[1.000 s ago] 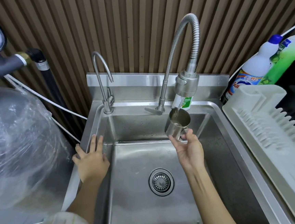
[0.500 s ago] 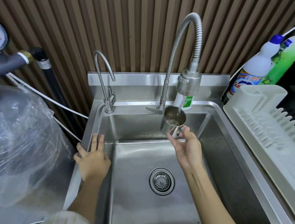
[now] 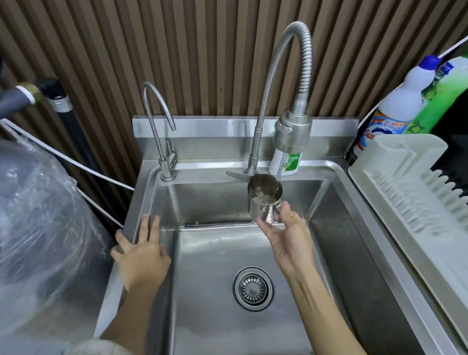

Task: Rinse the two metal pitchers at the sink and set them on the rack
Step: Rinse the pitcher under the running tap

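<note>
Steel sink (image 3: 354,240) sits between a plastic-wrapped tank (image 3: 24,224) and a white rack (image 3: 428,217), bottles (image 3: 407,100) behind. Left hand (image 3: 140,253) lies flat, fingers straight, on the sink's rim. Right hand (image 3: 289,237) grips the metal pitcher (image 3: 264,197) by its handle, upright under the spray faucet (image 3: 292,129). Slatted wood wall behind.

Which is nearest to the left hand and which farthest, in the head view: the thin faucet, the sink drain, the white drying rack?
From the left hand:
1. Thin faucet, just behind it at the sink's back-left corner.
2. Sink drain, to its right on the basin floor.
3. White drying rack, far right, beyond the sink.
</note>
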`<state>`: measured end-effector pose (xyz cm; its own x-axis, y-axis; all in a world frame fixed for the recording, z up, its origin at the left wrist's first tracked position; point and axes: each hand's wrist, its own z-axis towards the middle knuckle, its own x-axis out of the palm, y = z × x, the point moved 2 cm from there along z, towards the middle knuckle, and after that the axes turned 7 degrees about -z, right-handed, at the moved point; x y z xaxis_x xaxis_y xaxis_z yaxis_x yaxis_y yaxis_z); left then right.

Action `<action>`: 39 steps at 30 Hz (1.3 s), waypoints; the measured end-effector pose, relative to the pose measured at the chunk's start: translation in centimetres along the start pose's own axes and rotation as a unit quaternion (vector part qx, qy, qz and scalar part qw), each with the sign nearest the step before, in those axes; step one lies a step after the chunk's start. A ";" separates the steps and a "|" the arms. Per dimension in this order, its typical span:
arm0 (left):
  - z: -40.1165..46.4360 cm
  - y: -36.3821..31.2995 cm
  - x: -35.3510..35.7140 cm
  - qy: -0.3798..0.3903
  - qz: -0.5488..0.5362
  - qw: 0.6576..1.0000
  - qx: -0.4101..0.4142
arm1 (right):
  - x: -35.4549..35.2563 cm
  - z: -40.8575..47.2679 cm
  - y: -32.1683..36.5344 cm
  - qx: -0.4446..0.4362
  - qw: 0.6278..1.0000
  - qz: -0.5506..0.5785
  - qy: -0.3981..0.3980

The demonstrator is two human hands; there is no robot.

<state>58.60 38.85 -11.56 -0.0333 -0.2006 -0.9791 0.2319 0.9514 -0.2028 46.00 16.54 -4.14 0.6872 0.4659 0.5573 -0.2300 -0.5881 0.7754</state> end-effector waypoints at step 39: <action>0.2 0.2 0.3 -0.005 0.007 1.000 -0.002 | 0.8 -0.7 2.5 -0.151 0.949 -0.274 -0.046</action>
<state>58.82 38.90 -11.86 -0.0208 -0.1897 -0.9816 0.2282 0.9550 -0.1893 45.50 15.91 -1.59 0.8147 0.5791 0.0278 0.0029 -0.0520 0.9986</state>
